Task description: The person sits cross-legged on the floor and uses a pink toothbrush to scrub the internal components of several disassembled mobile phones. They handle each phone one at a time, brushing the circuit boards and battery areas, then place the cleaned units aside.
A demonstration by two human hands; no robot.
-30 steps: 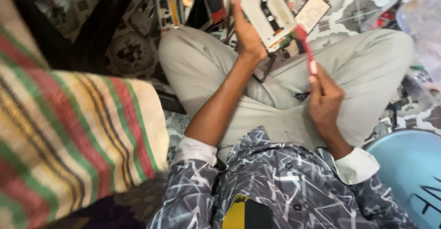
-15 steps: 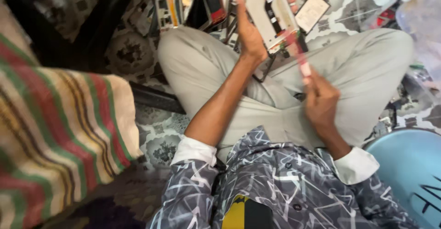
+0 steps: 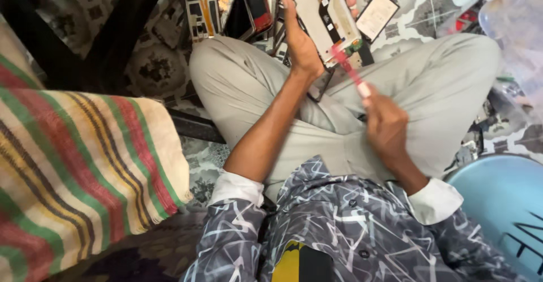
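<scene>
I sit cross-legged on a patterned floor. My left hand (image 3: 302, 42) grips an opened phone (image 3: 322, 16), back cover off, with its pale inner frame and circuit parts facing me. My right hand (image 3: 384, 126) holds a thin red tool with a white handle (image 3: 352, 74), blurred with motion. The tool's tip rests at the lower end of the phone, near a small green part.
Several more opened phones and parts (image 3: 206, 8) lie on the floor beyond my knees, and a loose screen panel (image 3: 378, 15) sits by the phone. A striped cushion (image 3: 73, 169) fills the left. A blue tub (image 3: 506, 208) is at the lower right, clear plastic (image 3: 517, 27) at the upper right.
My right hand has brought the red tool up from over my lap to the phone's lower end. The phone has shifted slightly in my left hand. The view has drifted, showing less of the cushion.
</scene>
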